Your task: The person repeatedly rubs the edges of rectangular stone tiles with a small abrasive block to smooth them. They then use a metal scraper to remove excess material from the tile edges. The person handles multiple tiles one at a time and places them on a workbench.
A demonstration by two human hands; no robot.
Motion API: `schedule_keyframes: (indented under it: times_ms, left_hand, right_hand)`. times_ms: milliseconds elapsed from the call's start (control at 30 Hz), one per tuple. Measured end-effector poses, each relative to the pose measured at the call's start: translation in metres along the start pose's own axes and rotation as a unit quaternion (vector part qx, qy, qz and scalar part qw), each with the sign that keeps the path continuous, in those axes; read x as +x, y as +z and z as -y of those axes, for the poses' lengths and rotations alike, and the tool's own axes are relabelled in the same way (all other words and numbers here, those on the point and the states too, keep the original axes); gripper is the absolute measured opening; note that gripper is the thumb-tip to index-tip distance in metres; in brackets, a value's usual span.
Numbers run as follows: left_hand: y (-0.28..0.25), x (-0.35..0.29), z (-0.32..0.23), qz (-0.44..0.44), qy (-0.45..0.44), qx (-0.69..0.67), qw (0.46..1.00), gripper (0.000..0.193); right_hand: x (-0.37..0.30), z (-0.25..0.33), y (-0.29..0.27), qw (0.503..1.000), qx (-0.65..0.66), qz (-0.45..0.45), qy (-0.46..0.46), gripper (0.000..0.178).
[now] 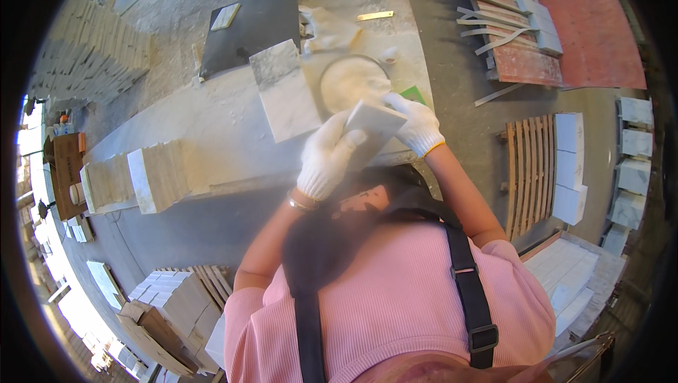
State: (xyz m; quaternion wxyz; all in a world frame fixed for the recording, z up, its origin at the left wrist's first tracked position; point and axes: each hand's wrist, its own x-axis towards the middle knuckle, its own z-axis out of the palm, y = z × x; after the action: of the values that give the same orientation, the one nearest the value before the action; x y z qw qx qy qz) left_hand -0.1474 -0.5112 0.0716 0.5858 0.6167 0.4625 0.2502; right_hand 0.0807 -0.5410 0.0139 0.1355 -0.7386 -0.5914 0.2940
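Note:
A white stone tile (376, 120) is tilted in front of me, above the near edge of the dusty workbench. My left hand (326, 156), in a white knit glove, grips its left side with the thumb across the face. At the tile's right side, my gloved right hand (418, 127) is closed on the edge; some of its fingers are hidden behind the tile. Just beyond both hands lies a round patch of white powder or paste (353, 81) with a dark rim. A larger grey-veined marble tile (288, 93) lies flat to the left of it.
On the bench are a dark sheet (265, 23), a yellow strip (375, 16), a green piece (412, 94), and stacked tiles (159, 175) at left. Tall slab stacks (92, 44) stand farther left. Wooden pallets (530, 171) with white blocks and a red platform (586, 23) are at right.

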Motion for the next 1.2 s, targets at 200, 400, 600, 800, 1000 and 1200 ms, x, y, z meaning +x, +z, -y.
schedule_keyframes:
  times_ms: [200, 400, 600, 800, 1000, 1200]
  left_hand:
    - [-0.002, -0.002, 0.009, -0.002, -0.002, -0.001, 1.000, 0.044]
    - [-0.002, -0.001, 0.014, 0.001, -0.049, -0.022, 0.999, 0.045]
    - [0.008, 0.017, 0.025, 0.029, -0.052, -0.006, 0.998, 0.049]
    - [0.023, 0.030, 0.043, 0.008, -0.057, -0.006, 0.998, 0.051]
    - [0.039, 0.035, 0.028, -0.041, -0.143, -0.177, 0.973, 0.044]
    - [0.042, 0.031, -0.015, -0.030, -0.181, -0.272, 0.945, 0.039]
  right_hand:
    - [0.014, 0.006, 0.011, 0.997, 0.070, 0.021, -0.010, 0.030]
    - [0.015, 0.009, -0.017, 0.998, -0.007, 0.002, 0.058, 0.028]
    - [0.026, -0.007, -0.044, 0.992, 0.112, -0.022, 0.061, 0.027]
    - [0.038, -0.016, -0.047, 0.972, 0.224, 0.010, 0.074, 0.026]
    - [0.056, -0.031, -0.045, 0.988, 0.150, 0.039, 0.001, 0.025]
    - [0.075, -0.059, -0.011, 0.986, 0.069, 0.089, -0.126, 0.027]
